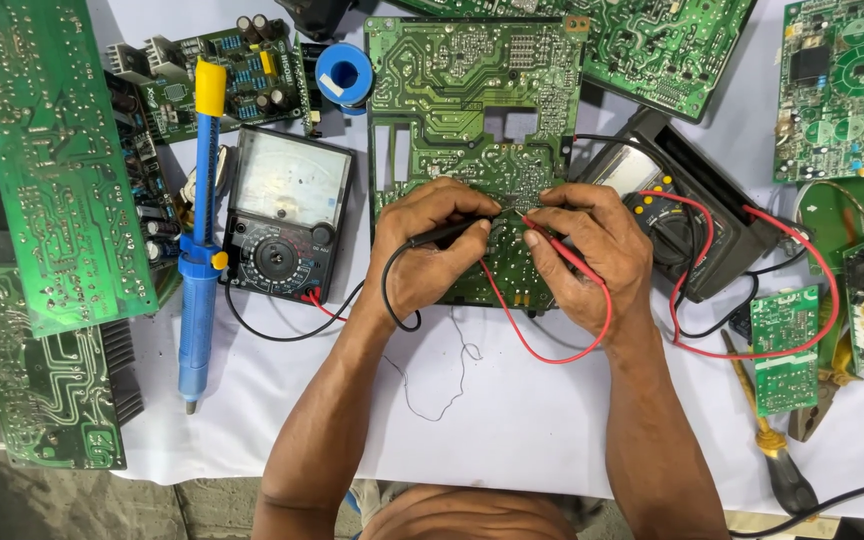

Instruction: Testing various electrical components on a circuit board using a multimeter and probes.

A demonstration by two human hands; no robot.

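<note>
1. While both hands are resting on the large green circuit board (472, 110) in the middle of the white-covered bench (512, 420), the person is probing its solder side; this looks like the measuring step, with both probe tips already down on the board.
2. Judging from that, the next move is calling for steady tips on neighbouring solder points without bridging them, and a glance at the black digital meter (677, 215) lying just right of the board.
3. The left hand (432, 250) is curling closed around the black probe (449, 235), fingers pinching it like a pen, the tip pointing right toward the board's lower middle.
4. The right hand (592, 250) is gripping the red probe (552, 245) in the same closed pinch, its tip angling up and left, near the black one.
5. The red lead (552, 355) is looping below the hands and running off toward the digital meter.
6. Left of the board an analogue meter (287, 215) is lying face up, beside a blue desoldering pump (197, 270); more green boards are crowding the edges, and a screwdriver (767, 440) is lying at the lower right.
</note>
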